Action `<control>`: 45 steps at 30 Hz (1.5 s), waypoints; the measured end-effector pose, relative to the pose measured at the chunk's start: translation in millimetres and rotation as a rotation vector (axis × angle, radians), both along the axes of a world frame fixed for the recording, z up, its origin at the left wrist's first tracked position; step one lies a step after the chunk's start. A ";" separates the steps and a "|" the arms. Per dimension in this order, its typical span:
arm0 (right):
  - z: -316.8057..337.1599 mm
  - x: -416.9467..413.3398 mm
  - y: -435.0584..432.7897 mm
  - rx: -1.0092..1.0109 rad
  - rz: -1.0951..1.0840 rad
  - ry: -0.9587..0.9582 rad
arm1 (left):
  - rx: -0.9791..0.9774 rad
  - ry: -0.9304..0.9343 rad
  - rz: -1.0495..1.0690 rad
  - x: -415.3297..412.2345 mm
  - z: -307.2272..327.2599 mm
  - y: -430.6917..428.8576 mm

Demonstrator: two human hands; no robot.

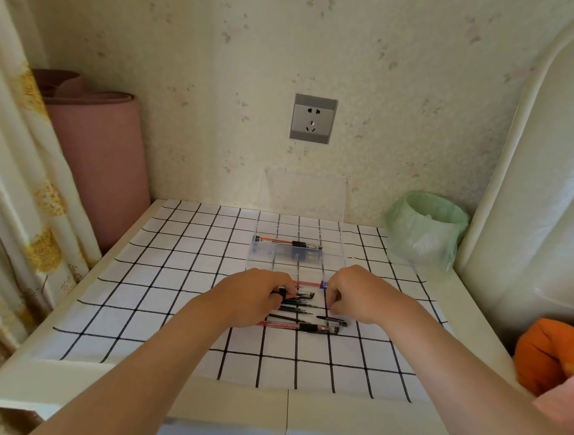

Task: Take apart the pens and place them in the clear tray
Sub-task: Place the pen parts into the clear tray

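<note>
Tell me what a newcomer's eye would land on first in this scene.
First, the two hands, left hand and right hand, meeting over a cluster of pens and pen parts at the middle of the black-and-white checked tablecloth. Just beyond them sits the clear tray, with a pen inside it. On the wall above, a grey power socket stands out.

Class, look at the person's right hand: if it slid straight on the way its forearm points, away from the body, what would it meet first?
Most likely the near wall of the clear tray, just beyond the right hand. The pen parts lie to its left, out of that line. Depth is hard to judge.
</note>
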State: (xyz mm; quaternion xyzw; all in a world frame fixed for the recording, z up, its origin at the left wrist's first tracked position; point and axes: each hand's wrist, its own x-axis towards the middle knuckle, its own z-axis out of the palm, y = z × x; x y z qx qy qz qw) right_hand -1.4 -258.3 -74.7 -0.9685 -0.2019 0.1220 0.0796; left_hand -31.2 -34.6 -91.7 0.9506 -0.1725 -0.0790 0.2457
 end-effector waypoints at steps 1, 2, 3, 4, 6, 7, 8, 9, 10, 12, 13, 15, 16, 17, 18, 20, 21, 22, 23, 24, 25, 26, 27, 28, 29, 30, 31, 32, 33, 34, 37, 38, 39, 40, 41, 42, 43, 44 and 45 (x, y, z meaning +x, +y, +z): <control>1.4 -0.4 0.0 0.030 0.001 -0.007 | 0.000 0.002 -0.002 0.1 0.3 -0.3; 3.4 -1.0 0.5 0.071 -0.003 -0.013 | -0.001 0.006 -0.003 0.3 0.4 -0.4; 5.5 -1.3 1.7 0.124 -0.006 -0.017 | -0.003 0.011 -0.002 0.3 0.4 -0.3; 6.9 -1.6 3.4 0.183 -0.012 -0.020 | -0.009 0.017 -0.001 0.7 -0.2 -0.2; 8.4 -3.2 8.5 0.317 -0.046 -0.006 | -0.041 0.033 0.007 1.3 -0.7 0.1; 8.5 -4.6 11.4 0.395 -0.076 0.014 | -0.063 0.040 0.015 1.3 -0.3 -0.1; 7.8 -5.6 14.1 0.473 -0.114 0.036 | -0.083 0.042 0.023 1.1 0.5 -0.6; 7.6 -6.9 16.6 0.548 -0.155 0.060 | -0.099 0.037 0.031 0.9 1.1 -1.4; 8.0 -8.0 18.5 0.621 -0.195 0.085 | -0.116 0.026 0.038 0.6 1.7 -2.4; 8.9 -8.7 20.7 0.753 -0.263 0.126 | -0.159 0.007 0.055 0.6 2.2 -4.4; 9.6 -8.8 21.4 0.811 -0.297 0.146 | -0.185 0.013 0.064 0.6 2.4 -5.2; 11.0 -8.5 22.5 0.910 -0.366 0.187 | -0.231 0.037 0.079 0.6 2.8 -6.1; 11.9 -8.4 23.1 0.945 -0.396 0.207 | -0.249 0.043 0.085 0.5 3.3 -6.3; 12.8 -8.4 23.5 0.968 -0.419 0.224 | -0.261 0.043 0.089 0.1 4.1 -6.4; 13.1 -8.3 23.7 0.982 -0.434 0.238 | -0.270 0.037 0.090 -0.2 4.8 -6.6; 13.8 -8.6 24.1 0.993 -0.451 0.256 | -0.282 0.029 0.091 -0.5 5.7 -6.8; 13.8 -8.8 24.3 0.993 -0.452 0.259 | -0.286 0.028 0.095 -0.5 5.9 -6.6; 13.5 -8.8 24.7 0.993 -0.451 0.262 | -0.288 0.026 0.098 -0.4 5.9 -6.7; 13.5 -9.1 25.2 0.992 -0.450 0.267 | -0.288 0.024 0.099 -0.6 6.2 -6.7; 13.3 -9.2 25.8 0.993 -0.448 0.273 | -0.288 0.022 0.098 -0.8 6.4 -6.7; 13.4 -9.6 26.4 0.993 -0.447 0.277 | -0.288 0.021 0.096 -1.0 6.6 -6.9; 13.3 -9.9 27.0 0.993 -0.446 0.280 | -0.293 0.021 0.096 -1.1 6.6 -6.9; 13.4 -10.4 27.7 0.992 -0.447 0.283 | -0.302 0.022 0.097 -1.3 6.9 -6.8; 13.0 -10.7 28.2 0.993 -0.450 0.284 | -0.313 0.023 0.098 -1.2 7.2 -6.7; 12.9 -11.2 28.9 0.992 -0.454 0.285 | -0.321 0.022 0.097 -1.2 7.4 -6.4; 12.3 -11.3 29.5 0.989 -0.456 0.282 | -0.325 0.020 0.094 -1.0 7.6 -6.2; 12.0 -11.5 30.0 0.984 -0.454 0.280 | -0.328 0.019 0.094 -1.0 8.0 -6.1; 11.5 -11.2 30.3 0.982 -0.448 0.281 | -0.333 0.021 0.099 -0.9 8.5 -6.2; 11.5 -11.1 30.2 0.981 -0.443 0.288 | -0.339 0.022 0.108 -1.0 9.2 -6.1; 11.3 -10.6 30.0 0.984 -0.437 0.298 | -0.345 0.021 0.118 -1.0 9.9 -6.3; 11.6 -10.9 28.8 0.966 -0.415 0.304 | -0.357 0.022 0.124 -1.5 12.1 -5.5; 10.7 -10.6 28.3 0.946 -0.395 0.285 | -0.349 0.027 0.118 -1.6 12.7 -5.0; 10.5 -11.1 28.3 0.928 -0.367 0.262 | -0.335 0.031 0.112 -1.8 13.1 -4.4; 9.4 -10.9 27.9 0.904 -0.325 0.230 | -0.322 0.033 0.106 -1.9 13.3 -3.9; 8.7 -11.3 27.8 0.866 -0.275 0.189 | -0.311 0.034 0.101 -1.9 13.1 -3.4; 6.9 -11.3 27.2 0.808 -0.218 0.139 | -0.299 0.033 0.094 -1.9 12.7 -2.9; 5.6 -11.9 26.7 0.736 -0.164 0.091 | -0.286 0.030 0.083 -1.7 12.0 -2.3; 3.4 -11.9 25.7 0.659 -0.118 0.052 | -0.268 0.028 0.068 -1.7 11.3 -1.7; 2.7 -12.8 25.2 0.590 -0.084 0.025 | -0.253 0.024 0.051 -1.8 10.7 -1.1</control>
